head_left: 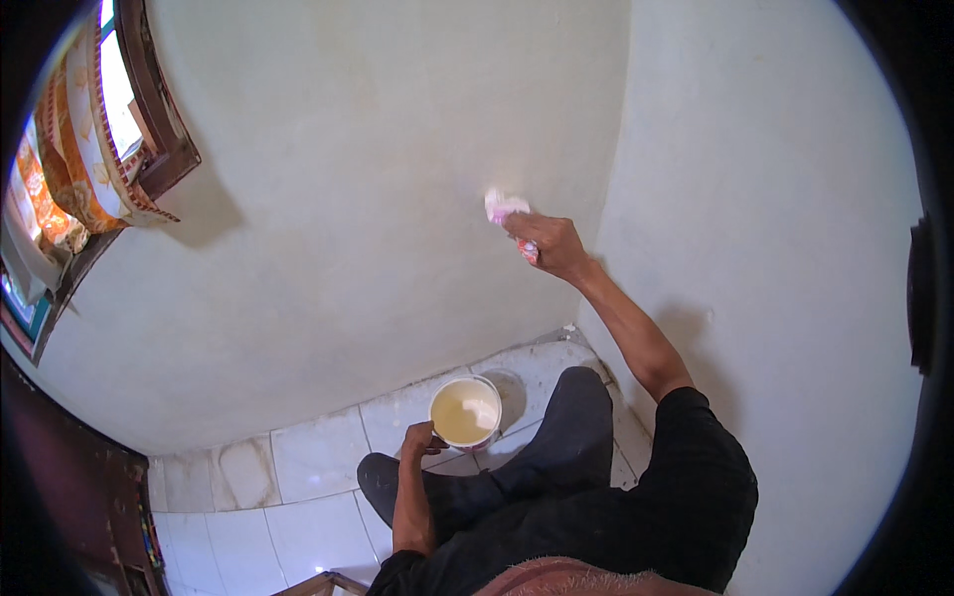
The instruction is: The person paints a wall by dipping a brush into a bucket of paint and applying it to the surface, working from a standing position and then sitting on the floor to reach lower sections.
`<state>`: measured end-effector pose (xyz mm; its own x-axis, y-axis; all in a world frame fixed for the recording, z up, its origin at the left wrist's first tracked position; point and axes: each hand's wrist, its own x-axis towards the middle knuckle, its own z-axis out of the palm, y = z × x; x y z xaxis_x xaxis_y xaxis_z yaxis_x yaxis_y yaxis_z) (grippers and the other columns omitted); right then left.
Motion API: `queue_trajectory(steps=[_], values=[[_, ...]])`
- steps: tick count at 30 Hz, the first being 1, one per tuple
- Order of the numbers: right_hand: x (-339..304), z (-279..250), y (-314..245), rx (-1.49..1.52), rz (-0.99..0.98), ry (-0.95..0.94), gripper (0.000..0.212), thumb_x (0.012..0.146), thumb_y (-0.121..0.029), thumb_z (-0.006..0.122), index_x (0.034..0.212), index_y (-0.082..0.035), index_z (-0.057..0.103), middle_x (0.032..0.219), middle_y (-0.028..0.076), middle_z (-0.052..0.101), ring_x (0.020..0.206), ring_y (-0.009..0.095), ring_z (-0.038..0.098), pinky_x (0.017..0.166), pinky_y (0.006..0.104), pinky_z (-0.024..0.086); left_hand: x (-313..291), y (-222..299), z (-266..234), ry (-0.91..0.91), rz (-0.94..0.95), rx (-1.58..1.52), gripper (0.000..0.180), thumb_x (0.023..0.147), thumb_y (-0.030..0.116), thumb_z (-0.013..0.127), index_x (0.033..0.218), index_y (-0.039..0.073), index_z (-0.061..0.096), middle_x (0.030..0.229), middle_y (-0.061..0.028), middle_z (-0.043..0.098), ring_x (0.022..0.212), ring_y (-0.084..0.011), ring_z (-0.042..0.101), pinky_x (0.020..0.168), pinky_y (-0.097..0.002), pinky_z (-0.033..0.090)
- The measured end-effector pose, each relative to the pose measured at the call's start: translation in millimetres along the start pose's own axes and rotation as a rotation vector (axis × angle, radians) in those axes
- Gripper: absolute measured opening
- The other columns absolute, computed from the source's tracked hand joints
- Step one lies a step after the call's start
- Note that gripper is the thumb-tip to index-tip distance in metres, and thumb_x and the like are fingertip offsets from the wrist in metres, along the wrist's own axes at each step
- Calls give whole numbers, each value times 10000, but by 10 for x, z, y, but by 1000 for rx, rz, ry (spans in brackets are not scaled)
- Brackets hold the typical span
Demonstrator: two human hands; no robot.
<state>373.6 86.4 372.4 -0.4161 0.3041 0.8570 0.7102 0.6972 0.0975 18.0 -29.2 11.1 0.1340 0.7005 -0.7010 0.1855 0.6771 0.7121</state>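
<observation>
Against the pale wall (378, 149) in front of me, my right hand (553, 244) grips a crumpled pink, white and red cloth (507, 205). Part of the cloth presses on the wall above my fingers, and another bit sticks out below them. Down by my knees, my left hand (424, 439) holds the left side of a small white bucket (481, 444), its fingers partly hidden. Pale yellowish liquid (462, 415) stands inside the bucket, with a bright reflection on it.
A second wall (765, 199) meets the first at a corner close to my right arm. White floor tiles (318, 452) lie below, stained along the wall. At upper left hangs an orange and white curtain (84, 149) by a brown window frame (164, 129). A wooden frame corner (323, 584) shows at the bottom.
</observation>
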Motion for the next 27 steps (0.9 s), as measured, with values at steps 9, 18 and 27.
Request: queue_trajectory(steps=[9,18,27], values=[[2942,-1242,93,132,132,-120,193,796,-237,676,689,-85,625,623,-11,596,526,42,444,520,235,406,-56,-48,-81,66,-66,-7,389,885,318,453,984,-31,593,781,-153,680,663,-257,685,588,-377,540],[3949,-1558,164,-273,-110,449,189,846,-221,651,785,-46,687,641,26,612,532,80,463,536,234,419,163,-59,85,-24,57,95,248,861,268,535,869,39,630,750,-99,677,593,-189,661,550,-306,536],[448,360,-83,-79,-128,130,277,770,-45,631,1037,-109,671,1026,81,665,932,241,651,784,320,535,251,-37,-14,-171,158,601,247,682,90,750,912,57,666,763,-66,674,617,-125,637,496,-273,532]])
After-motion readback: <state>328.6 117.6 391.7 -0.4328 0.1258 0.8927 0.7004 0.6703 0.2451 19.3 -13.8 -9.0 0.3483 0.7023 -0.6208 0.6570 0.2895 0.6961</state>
